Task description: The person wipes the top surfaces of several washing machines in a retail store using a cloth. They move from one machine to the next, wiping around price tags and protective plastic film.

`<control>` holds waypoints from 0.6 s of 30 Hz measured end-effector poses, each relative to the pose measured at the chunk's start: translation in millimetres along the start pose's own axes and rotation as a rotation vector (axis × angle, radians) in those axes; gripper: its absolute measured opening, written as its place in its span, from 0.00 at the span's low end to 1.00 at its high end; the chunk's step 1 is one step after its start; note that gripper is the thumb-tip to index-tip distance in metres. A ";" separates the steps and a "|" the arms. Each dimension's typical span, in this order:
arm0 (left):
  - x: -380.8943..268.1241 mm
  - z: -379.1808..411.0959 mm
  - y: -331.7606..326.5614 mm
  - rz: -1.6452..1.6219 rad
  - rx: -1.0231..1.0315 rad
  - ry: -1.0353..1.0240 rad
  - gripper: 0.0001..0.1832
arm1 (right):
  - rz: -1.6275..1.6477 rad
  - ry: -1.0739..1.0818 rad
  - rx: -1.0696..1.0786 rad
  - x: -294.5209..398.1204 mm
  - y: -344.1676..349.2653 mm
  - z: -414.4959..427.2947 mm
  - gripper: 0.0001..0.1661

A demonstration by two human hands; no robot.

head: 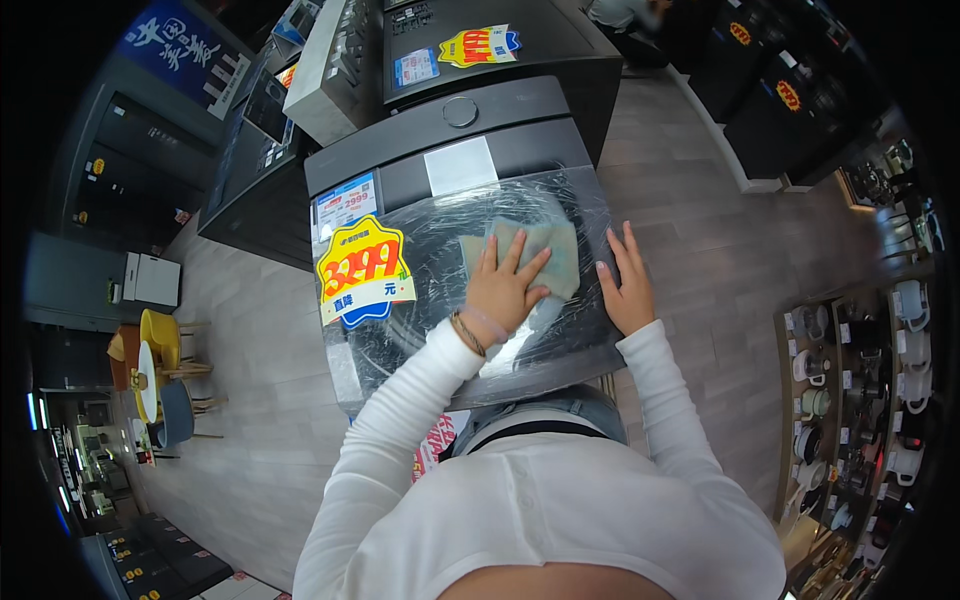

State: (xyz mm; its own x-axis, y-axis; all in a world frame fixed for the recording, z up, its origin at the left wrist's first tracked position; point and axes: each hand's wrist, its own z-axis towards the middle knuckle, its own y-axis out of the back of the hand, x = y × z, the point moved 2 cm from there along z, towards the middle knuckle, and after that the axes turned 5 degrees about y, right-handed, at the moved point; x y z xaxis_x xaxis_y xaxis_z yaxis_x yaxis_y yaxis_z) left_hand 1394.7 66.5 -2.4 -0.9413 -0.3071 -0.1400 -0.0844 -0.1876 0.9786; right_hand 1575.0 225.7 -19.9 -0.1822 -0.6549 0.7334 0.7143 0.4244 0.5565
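Observation:
A dark top-loading washing machine (pixel 439 322) stands directly before me, its lid covered in wrinkled clear plastic film. My left hand (pixel 504 277) is pressed flat, fingers spread, on a folded pale green-beige cloth (pixel 559 251) on the lid. The palm and fingers hide part of the cloth. At the lid's right edge rests my right hand (pixel 628 285), thumb and fingers apart, with nothing held. A yellow-and-blue price sign (pixel 366 271) and a price label (pixel 346 206) lie on the left of the lid. Behind the lid is a control panel with a round knob (pixel 460 112).
Another dark appliance (pixel 540 45) stands behind the washing machine. Shelves of kettles and cookware (pixel 814 405) line the right side. Over the grey floor (pixel 259 360) at left are a round white table (pixel 148 382) and a yellow chair (pixel 159 337). A person (pixel 622 15) is partly visible at top right.

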 end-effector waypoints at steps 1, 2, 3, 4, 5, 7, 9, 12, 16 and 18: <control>1.8 14.5 -2.9 0.014 0.009 0.010 0.34 | -0.005 -0.001 0.004 0.2 0.3 -0.3 0.32; 3.1 28.0 -7.3 0.027 0.017 0.020 0.34 | -0.009 -0.001 0.009 -0.1 -0.8 -1.0 0.31; 2.7 43.6 -9.8 0.039 0.020 0.025 0.34 | -0.020 0.000 0.008 -0.9 -0.5 0.6 0.31; -0.3 57.4 -8.0 0.049 0.076 0.048 0.34 | -0.055 0.020 0.001 -1.3 -0.7 1.7 0.31; -2.2 69.3 -10.4 0.026 0.081 0.047 0.34 | -0.090 0.040 -0.006 -0.9 -1.7 1.3 0.30; -5.1 88.9 -16.6 -0.020 0.084 0.055 0.34 | -0.104 0.063 -0.021 2.0 -0.8 2.5 0.30; -10.6 102.9 -21.7 -0.048 0.060 0.046 0.34 | -0.059 0.055 -0.044 3.9 0.2 1.7 0.30; -17.1 108.4 -27.3 -0.016 0.048 0.010 0.34 | 0.005 0.026 -0.057 -0.4 0.8 2.6 0.30; -29.2 79.8 -27.6 -0.042 0.045 -0.058 0.34 | 0.031 0.030 -0.062 1.2 3.0 -0.3 0.30; -41.5 57.2 -20.1 -0.070 0.049 -0.053 0.34 | -0.016 0.053 -0.067 2.5 5.3 -2.5 0.29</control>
State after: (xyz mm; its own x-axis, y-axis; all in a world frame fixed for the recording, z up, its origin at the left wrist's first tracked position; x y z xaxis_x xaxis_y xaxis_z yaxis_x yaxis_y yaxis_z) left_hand 1416.8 136.4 -7.6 -0.9485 -0.2447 -0.2013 -0.1653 -0.1602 0.9732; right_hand 1579.9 224.7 -16.1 -0.1592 -0.6946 0.7015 0.7551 0.3720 0.5398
